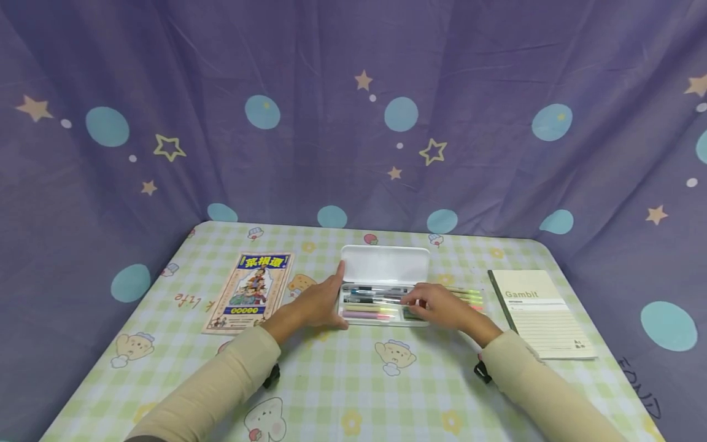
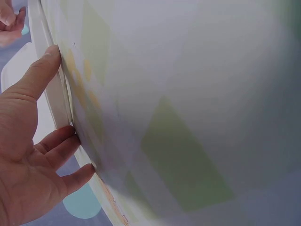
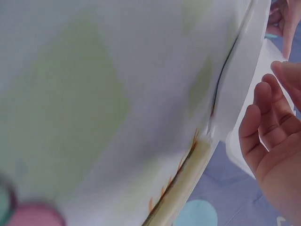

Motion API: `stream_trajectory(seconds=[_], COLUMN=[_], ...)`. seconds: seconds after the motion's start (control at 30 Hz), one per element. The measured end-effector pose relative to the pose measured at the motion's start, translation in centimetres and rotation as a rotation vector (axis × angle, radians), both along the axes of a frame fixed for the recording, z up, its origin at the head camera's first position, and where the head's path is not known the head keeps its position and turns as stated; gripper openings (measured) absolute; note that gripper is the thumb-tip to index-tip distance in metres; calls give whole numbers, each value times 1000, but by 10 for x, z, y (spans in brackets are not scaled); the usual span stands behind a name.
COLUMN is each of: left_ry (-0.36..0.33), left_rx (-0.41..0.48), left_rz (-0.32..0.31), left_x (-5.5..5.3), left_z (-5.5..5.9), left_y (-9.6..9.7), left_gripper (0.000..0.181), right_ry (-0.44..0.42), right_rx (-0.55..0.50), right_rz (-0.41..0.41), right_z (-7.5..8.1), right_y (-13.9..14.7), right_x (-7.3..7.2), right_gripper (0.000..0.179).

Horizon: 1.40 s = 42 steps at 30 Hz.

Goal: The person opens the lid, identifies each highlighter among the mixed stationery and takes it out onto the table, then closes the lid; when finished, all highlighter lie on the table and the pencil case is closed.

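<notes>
A white pencil case (image 1: 385, 264) lies with its lid raised at the back, and pens (image 1: 375, 291) fill its tray along with a pink one (image 1: 366, 315). My left hand (image 1: 322, 302) rests against the case's left end, thumb at the front corner and index finger up beside the lid. In the left wrist view its fingers (image 2: 63, 149) look extended and touch the case's side. Over the tray's right part is my right hand (image 1: 439, 305), fingers loosely bent, with no object visible between them in the right wrist view. A dark green item (image 1: 410, 314) lies partly under it.
Several light-coloured pens (image 1: 469, 296) lie right of the case, partly behind my right hand. A notebook marked Gambit (image 1: 541, 313) is farther right, and an illustrated booklet (image 1: 251, 291) lies left. A checked cloth (image 1: 326, 393) covers the table; a purple curtain (image 1: 309, 166) hangs behind.
</notes>
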<state>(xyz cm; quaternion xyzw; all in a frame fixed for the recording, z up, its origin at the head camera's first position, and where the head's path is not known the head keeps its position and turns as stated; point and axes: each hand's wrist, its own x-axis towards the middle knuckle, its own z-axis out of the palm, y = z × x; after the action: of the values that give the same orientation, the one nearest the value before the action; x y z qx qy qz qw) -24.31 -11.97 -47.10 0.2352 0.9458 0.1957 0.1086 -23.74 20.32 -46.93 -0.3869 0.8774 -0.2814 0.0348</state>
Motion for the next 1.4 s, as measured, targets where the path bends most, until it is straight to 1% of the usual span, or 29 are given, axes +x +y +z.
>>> stream_trajectory(seconds=[0.17, 0.33, 0.5, 0.6, 0.87, 1.23, 1.4], left_ry=[6, 4, 11, 14, 12, 16, 8], left_rx=[-2, 5, 1, -5, 1, -9, -18], left_rz=[-4, -4, -5, -5, -9, -2, 7], left_x=[-1, -2, -2, -2, -1, -2, -2], left_z=[-2, -3, -3, -4, -3, -4, -5], left_y=[1, 2, 2, 1, 1, 1, 0], left_gripper=[148, 148, 148, 148, 147, 148, 148], right_ry=[24, 6, -5, 9, 80, 97, 112], right_rx=[36, 102, 112, 121, 169, 243, 271], right_rz=[12, 1, 2, 10, 55, 48, 59], right_z=[-2, -2, -1, -1, -3, -3, -3], right_y=[-12, -21, -28, -31, -37, -45, -47], right_x=[0, 2, 4, 4, 4, 6, 8], right_gripper=[21, 23, 24, 23, 18, 19, 20])
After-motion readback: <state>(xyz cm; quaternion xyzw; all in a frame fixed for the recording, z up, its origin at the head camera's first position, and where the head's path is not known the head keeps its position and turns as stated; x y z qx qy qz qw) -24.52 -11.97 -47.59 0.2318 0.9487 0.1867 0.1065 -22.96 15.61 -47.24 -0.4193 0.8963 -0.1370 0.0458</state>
